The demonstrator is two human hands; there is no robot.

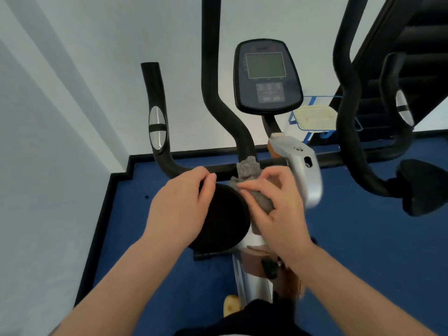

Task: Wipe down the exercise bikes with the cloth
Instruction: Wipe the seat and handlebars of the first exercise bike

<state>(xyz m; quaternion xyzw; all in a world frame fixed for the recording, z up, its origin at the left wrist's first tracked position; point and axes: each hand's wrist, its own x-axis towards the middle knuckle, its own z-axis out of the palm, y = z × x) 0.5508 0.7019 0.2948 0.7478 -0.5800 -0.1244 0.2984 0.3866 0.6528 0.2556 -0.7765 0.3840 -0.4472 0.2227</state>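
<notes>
Mid-wipe at the handlebar stem: right hand [274, 209] clutches the grey cloth [252, 183], left hand [179, 212] grips nothing, looks like the stem gets rubbed next.

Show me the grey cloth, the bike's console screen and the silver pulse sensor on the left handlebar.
grey cloth [247, 169]: head view, fluffy upper end.
console screen [265, 65]: head view, middle of display.
pulse sensor [157, 127]: head view, centre of silver plate.

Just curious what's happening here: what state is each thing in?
Cloth: bunched, wrapped round the handlebar stem.
Right hand: grips the cloth.
Left hand: rests on the black disc, fingers curled.
Console screen: blank.
</notes>
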